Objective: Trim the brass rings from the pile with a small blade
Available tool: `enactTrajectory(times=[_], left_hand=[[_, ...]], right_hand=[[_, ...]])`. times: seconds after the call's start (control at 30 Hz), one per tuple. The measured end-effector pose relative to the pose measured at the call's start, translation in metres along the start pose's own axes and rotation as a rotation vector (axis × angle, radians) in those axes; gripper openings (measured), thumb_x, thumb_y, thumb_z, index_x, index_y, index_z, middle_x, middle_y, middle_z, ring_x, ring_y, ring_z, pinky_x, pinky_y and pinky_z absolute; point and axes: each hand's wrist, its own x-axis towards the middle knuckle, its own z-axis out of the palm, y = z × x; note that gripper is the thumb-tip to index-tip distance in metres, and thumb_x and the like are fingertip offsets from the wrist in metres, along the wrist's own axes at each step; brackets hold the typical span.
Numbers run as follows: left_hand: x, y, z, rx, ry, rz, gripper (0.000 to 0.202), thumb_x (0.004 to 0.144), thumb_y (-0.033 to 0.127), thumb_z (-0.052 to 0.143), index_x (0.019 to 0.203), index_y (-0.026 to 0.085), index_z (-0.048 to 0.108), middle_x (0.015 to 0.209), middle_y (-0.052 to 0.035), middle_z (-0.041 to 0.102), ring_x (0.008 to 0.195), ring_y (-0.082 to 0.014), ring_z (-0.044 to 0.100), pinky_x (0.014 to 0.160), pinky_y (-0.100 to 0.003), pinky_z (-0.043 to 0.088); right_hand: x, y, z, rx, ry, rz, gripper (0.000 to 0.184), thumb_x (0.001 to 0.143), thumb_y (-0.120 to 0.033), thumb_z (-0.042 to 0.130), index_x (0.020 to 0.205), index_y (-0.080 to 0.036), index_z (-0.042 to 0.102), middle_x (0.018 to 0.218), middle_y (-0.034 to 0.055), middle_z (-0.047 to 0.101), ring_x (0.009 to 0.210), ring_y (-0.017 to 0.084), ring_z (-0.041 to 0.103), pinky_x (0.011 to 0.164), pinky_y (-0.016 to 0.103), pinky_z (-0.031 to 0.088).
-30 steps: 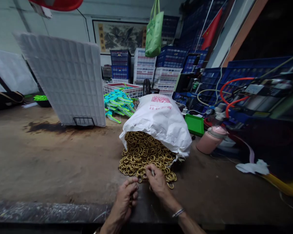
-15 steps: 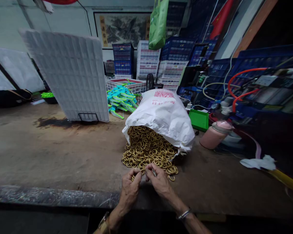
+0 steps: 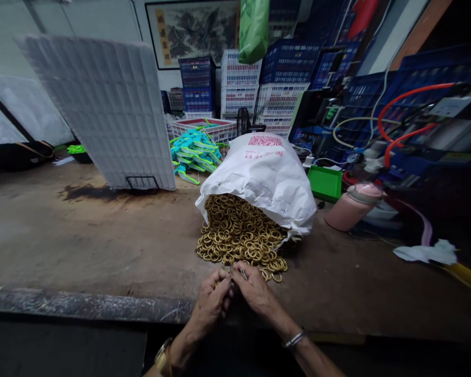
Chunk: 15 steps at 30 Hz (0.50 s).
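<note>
My left hand [image 3: 211, 297] is closed, thumb against fingers, with a bit of a gold-coloured ring showing in its grip. Touching or nearly touching it, my right hand [image 3: 255, 290] pinches a thin silvery metal tool [image 3: 243, 274]; most of the tool is hidden by the fingers, so its kind cannot be made out. Just beyond both hands lies a heap of gold-coloured rings [image 3: 239, 238]. They spill from the open mouth of a white woven sack [image 3: 262, 170] lying on its side, with red print on top.
The brown worktable [image 3: 102, 251] has a worn front edge. A white ribbed panel [image 3: 113, 115] stands left on a wire stand, near turquoise-and-green plastic pieces [image 3: 196, 149]. To the right are a green tray [image 3: 325, 183], a pink bottle [image 3: 353, 207] and red hoses. Stacked crates [image 3: 239, 84] stand behind.
The fingertips of my two hands have come closer together, a little nearer the table's front edge. The view has tipped slightly downward. Sack and heap look the same.
</note>
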Motion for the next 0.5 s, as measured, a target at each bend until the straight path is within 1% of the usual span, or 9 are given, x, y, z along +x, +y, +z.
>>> enactTrajectory(times=[0.17, 0.3, 0.4, 0.5], left_hand=[[-0.009, -0.003, 0.003, -0.155, -0.028, -0.024, 0.029, 0.075, 0.045, 0.052, 0.069, 0.017, 0.047, 0.052, 0.0081, 0.043, 0.035, -0.002, 0.031, 0.032, -0.014, 0.023], [-0.013, -0.006, 0.006, -0.249, -0.039, -0.043, 0.029, 0.074, 0.044, 0.056, 0.069, 0.017, 0.045, 0.057, 0.0072, 0.045, 0.036, -0.0011, 0.032, 0.033, -0.014, 0.021], [-0.014, -0.008, 0.007, -0.293, -0.046, -0.059, 0.028, 0.074, 0.043, 0.056, 0.07, 0.018, 0.043, 0.057, 0.0077, 0.046, 0.036, -0.0009, 0.033, 0.034, -0.013, 0.021], [-0.013, -0.009, 0.007, -0.287, -0.034, -0.055, 0.028, 0.074, 0.043, 0.056, 0.072, 0.019, 0.042, 0.057, 0.0079, 0.046, 0.035, -0.0011, 0.033, 0.033, -0.013, 0.021]], right_hand=[[-0.005, 0.008, 0.001, 0.138, -0.054, 0.052, 0.033, 0.082, -0.043, 0.039, 0.062, -0.018, 0.046, 0.053, -0.0048, 0.046, 0.053, 0.009, 0.042, 0.053, 0.021, 0.034], [-0.008, 0.009, -0.002, 0.17, -0.071, 0.054, 0.033, 0.083, -0.042, 0.037, 0.061, -0.018, 0.046, 0.052, -0.0044, 0.046, 0.051, 0.009, 0.044, 0.053, 0.021, 0.035], [-0.01, 0.009, -0.004, 0.098, -0.021, 0.034, 0.03, 0.083, -0.037, 0.036, 0.061, -0.019, 0.046, 0.051, -0.0046, 0.043, 0.05, 0.01, 0.042, 0.052, 0.021, 0.034], [-0.014, 0.011, -0.005, -0.098, 0.033, -0.036, 0.024, 0.081, -0.029, 0.036, 0.063, -0.019, 0.046, 0.056, -0.0027, 0.047, 0.054, 0.011, 0.043, 0.053, 0.021, 0.032]])
